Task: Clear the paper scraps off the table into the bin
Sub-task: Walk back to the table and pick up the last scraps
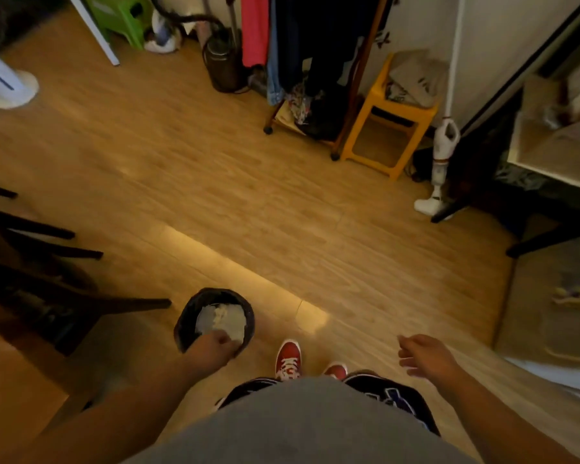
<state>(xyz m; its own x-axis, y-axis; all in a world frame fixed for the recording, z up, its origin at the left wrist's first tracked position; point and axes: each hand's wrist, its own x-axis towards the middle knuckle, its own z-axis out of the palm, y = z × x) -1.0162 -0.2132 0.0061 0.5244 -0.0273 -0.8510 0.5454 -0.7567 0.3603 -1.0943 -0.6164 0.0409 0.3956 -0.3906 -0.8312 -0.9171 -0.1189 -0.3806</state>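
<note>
A small round black bin (185,324) stands on the wooden floor just left of my feet. White crumpled paper scraps (220,318) lie inside it. My left hand (213,346) reaches over the bin's near rim, knuckles up, and its curled fingers grip the near edge of the paper. My right hand (422,356) hangs out to the right above the floor, fingers loosely spread and holding nothing. A brown table corner (10,390) shows at the lower left. No scraps are visible on it.
A dark chair (47,262) stands left of the bin. At the back are a clothes rack (302,78), a yellow stool (389,118) and a white stick vacuum (441,162). Open wooden floor (248,195) lies ahead. My red shoes (288,360) are beside the bin.
</note>
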